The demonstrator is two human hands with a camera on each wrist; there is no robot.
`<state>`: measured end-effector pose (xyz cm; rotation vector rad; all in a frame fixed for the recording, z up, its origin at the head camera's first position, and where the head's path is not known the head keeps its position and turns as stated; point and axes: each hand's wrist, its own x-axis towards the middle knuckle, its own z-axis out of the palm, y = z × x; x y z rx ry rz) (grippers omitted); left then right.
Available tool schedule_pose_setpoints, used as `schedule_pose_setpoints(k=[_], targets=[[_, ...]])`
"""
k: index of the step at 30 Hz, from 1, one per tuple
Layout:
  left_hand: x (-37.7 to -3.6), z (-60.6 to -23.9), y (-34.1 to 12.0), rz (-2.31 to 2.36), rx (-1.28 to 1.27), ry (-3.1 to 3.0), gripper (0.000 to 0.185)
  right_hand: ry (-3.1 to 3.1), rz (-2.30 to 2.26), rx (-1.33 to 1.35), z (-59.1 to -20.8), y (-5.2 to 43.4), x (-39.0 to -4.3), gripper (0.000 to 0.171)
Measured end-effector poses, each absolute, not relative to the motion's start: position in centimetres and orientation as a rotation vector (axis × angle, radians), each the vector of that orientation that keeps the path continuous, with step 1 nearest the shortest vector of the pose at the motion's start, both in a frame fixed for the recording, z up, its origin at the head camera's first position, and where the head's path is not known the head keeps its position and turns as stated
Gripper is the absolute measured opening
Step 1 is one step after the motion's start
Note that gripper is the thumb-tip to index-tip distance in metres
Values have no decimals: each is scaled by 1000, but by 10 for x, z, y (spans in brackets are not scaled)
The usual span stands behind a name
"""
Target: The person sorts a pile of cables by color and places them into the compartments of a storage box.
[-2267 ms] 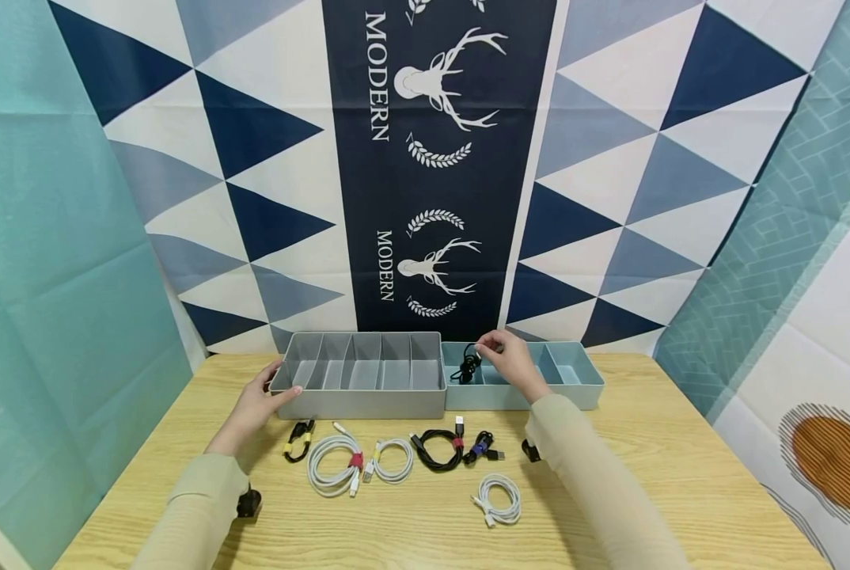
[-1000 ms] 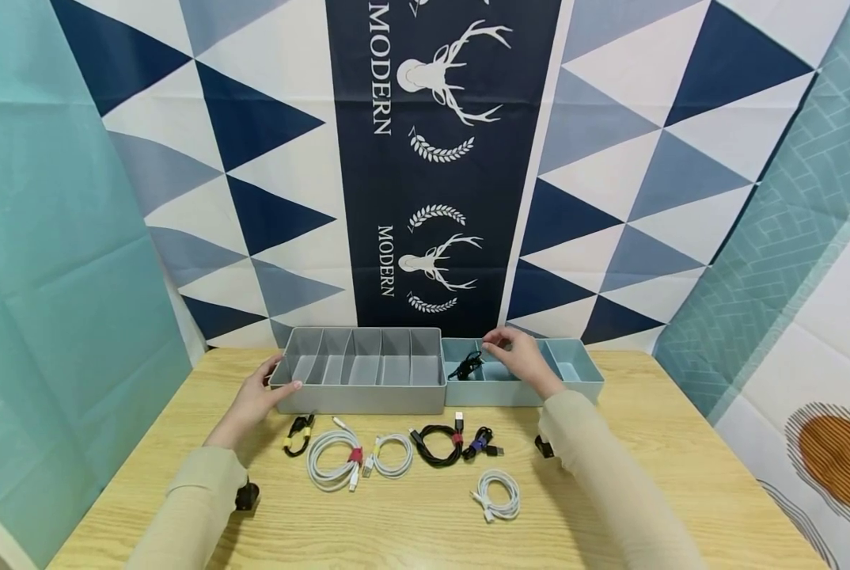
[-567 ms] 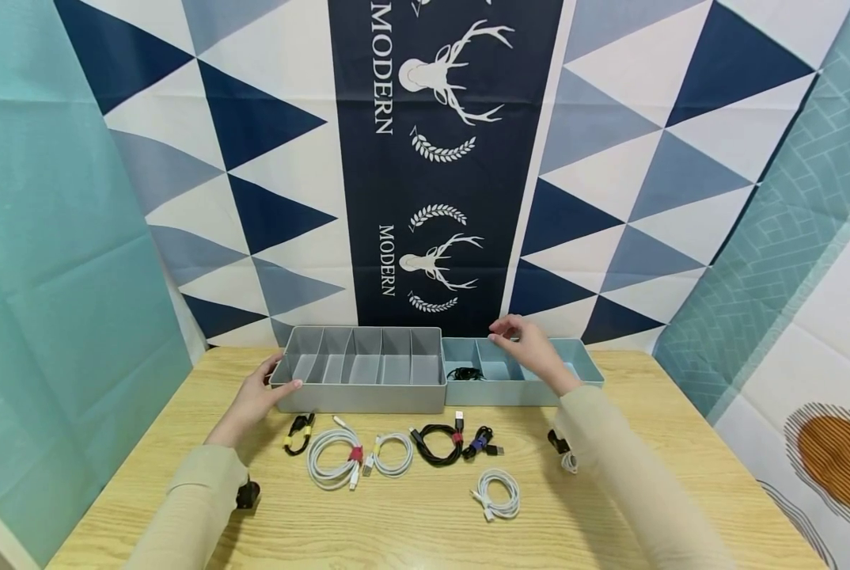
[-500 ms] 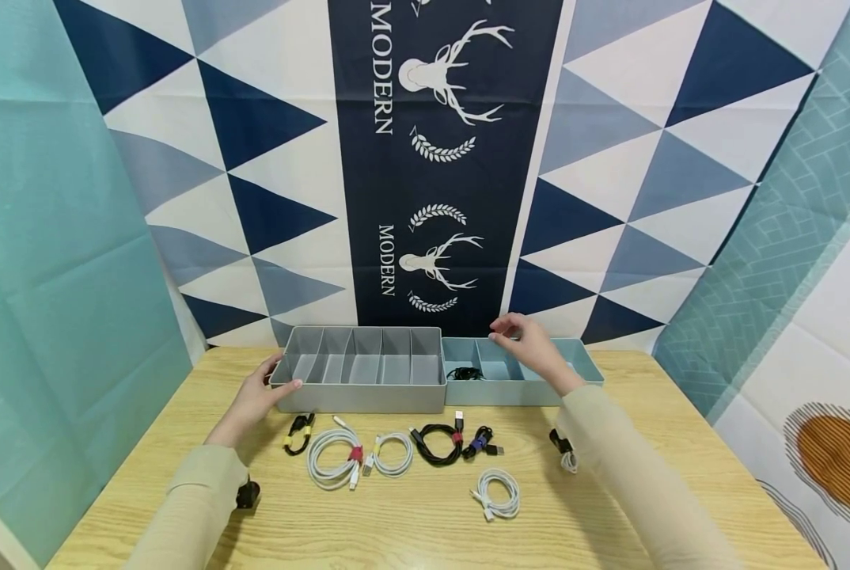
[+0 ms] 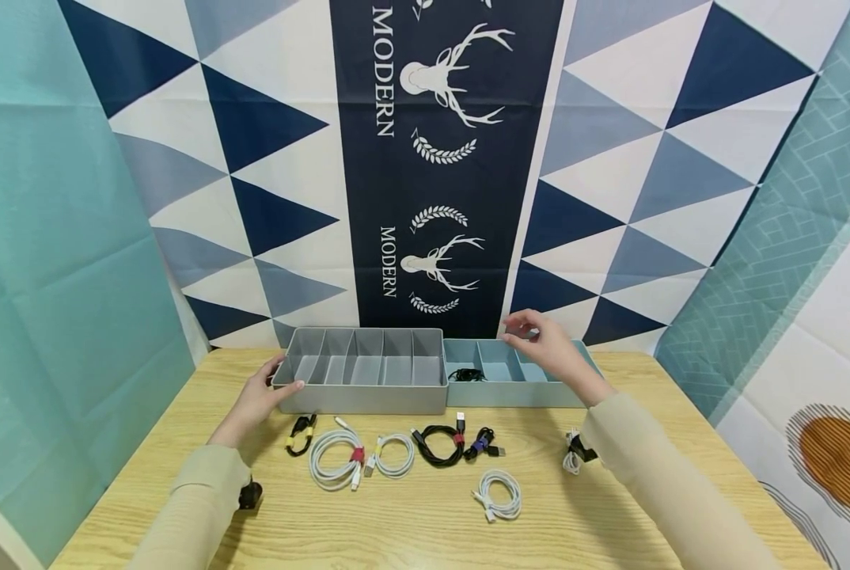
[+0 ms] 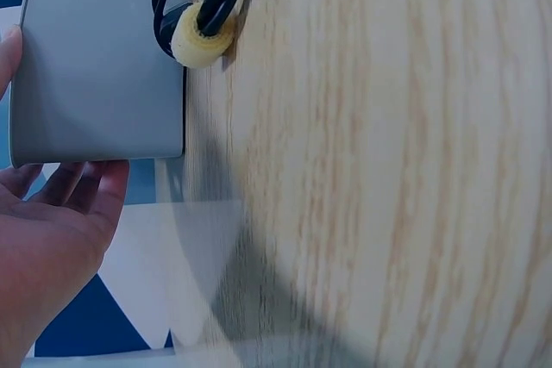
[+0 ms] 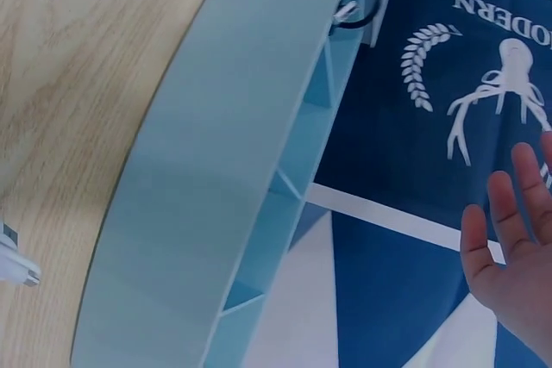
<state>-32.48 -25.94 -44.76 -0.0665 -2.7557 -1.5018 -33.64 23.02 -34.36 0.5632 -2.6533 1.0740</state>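
My left hand point(image 5: 263, 392) rests against the left end of the grey divided organizer point(image 5: 361, 397), thumb on its front corner. In the left wrist view its fingers point(image 6: 52, 230) lie along the box's end wall point(image 6: 95, 66). Held up with fingers spread, my right hand point(image 5: 549, 348) is empty and hovers over the middle of the light blue tray point(image 5: 510, 393); the right wrist view shows the same hand point(image 7: 513, 247) clear of the tray's wall point(image 7: 198, 213). A coiled black cable point(image 5: 465, 374) lies in the tray's leftmost compartment point(image 7: 358, 2).
Several tied cables lie in a row before the boxes: black with yellow ties point(image 5: 299, 436), white with a red tie point(image 5: 334, 463), white point(image 5: 392, 457), black with red point(image 5: 435, 445), black with purple point(image 5: 483, 446). Another white coil point(image 5: 498, 496) lies nearer; a small bundle point(image 5: 574, 455) sits by my right forearm.
My right hand let go of the black cable in the blue tray's left compartment, then rose and drifted right, empty. The left hand stayed on the grey organizer.
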Motion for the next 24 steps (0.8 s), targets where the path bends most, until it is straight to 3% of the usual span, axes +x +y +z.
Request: schedule_pose_setpoints(k=[9,24], targets=[[-327,-452,-260,-1523,-75,-2742,84,-2613,1029,538,-342,234,-322,32],[-330,-452,-261,-1555,-73,-2722,83,-2534,1066,457,-372,232,-303,37]])
